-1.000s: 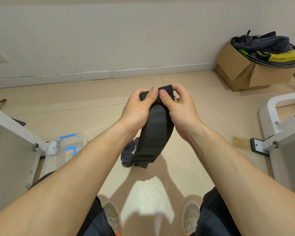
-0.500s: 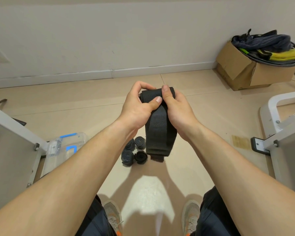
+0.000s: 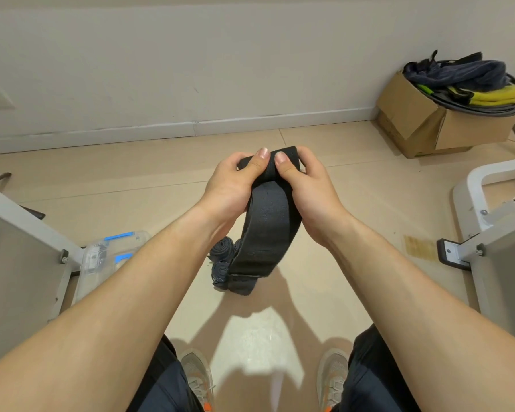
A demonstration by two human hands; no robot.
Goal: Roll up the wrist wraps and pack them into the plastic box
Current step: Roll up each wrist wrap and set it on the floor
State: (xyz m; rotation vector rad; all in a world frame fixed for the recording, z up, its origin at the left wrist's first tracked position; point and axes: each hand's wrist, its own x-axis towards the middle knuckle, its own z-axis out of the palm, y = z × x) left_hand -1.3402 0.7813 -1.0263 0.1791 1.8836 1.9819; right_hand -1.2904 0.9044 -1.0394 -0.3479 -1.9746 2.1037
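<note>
Both thumbs have moved up onto the roll. Near, rolled wraps (image 3: 220, 264) lie beside the plastic box (image 3: 107, 263). Farther, left hand (image 3: 231, 185) and right hand (image 3: 305, 185) pinch the wrist wrap (image 3: 266, 230); a loose pinch could unroll it.

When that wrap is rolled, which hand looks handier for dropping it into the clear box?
Probably the left hand: the plastic box lies on the floor at the person's left. The right hand would have to cross over. Both grip the wrist wrap.
</note>
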